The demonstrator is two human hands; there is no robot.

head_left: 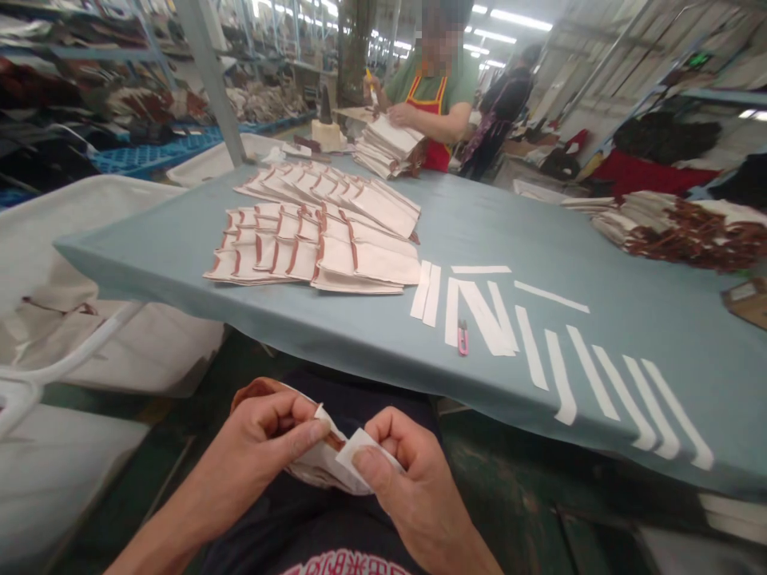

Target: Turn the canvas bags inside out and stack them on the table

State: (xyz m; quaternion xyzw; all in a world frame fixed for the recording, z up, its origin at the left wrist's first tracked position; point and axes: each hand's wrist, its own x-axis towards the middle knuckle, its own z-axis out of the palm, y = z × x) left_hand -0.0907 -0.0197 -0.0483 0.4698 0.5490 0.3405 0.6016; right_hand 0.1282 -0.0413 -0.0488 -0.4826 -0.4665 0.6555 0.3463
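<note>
Below the table edge, over my lap, both hands pinch one cream fabric piece with brown trim. My left hand is closed on its left side, thumb pressed on top. My right hand is closed on a white strip at the piece's right end. On the grey-blue table lie overlapping rows of like cream pieces, and several white strips are spread out to the right. Small pink snips lie among the strips.
A person in a red apron handles a stack of pieces at the table's far end. Another heap of pieces sits at the right edge. White bins stand at my left. Shelves line the back left.
</note>
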